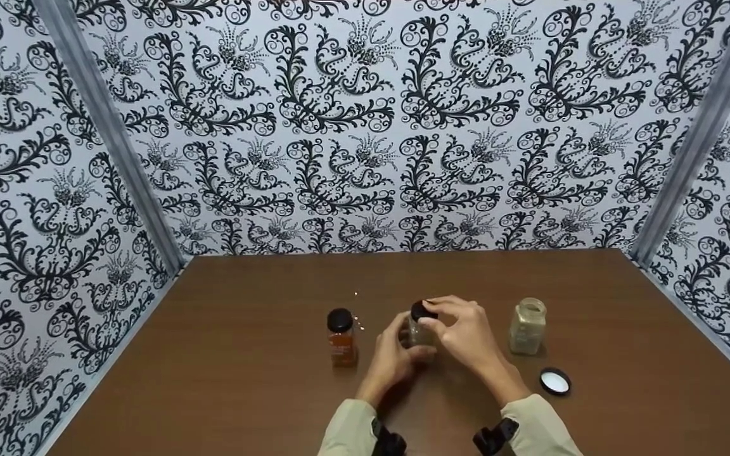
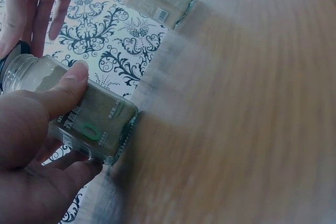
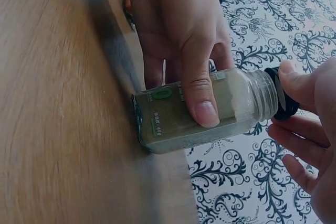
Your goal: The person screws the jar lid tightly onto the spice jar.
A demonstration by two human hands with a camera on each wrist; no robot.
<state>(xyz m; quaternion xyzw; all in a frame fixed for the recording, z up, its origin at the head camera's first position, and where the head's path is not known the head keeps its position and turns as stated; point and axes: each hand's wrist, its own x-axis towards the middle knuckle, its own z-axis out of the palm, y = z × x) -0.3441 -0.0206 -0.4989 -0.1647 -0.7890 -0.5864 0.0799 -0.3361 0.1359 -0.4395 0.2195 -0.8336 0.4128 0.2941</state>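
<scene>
My left hand (image 1: 393,358) grips a square glass jar (image 3: 169,116) of greyish-brown powder, with its thumb across one side and its fingers round the other. Green and white print shows on the glass. At the jar's threaded mouth, my right hand (image 1: 466,329) pinches a black screw lid (image 3: 286,104) between thumb and fingers. The lid sits slightly tilted against the rim in the right wrist view, and the threads show below it. The jar's base is close over the tabletop (image 1: 263,405).
To the right stands a similar jar (image 1: 528,330) of pale powder, uncovered. A black lid with a white lining (image 1: 555,382) lies in front of it. A black-capped jar of orange-red spice (image 1: 341,345) stands at left, with small white bits (image 1: 358,322) nearby. Patterned walls (image 1: 352,158) enclose the table.
</scene>
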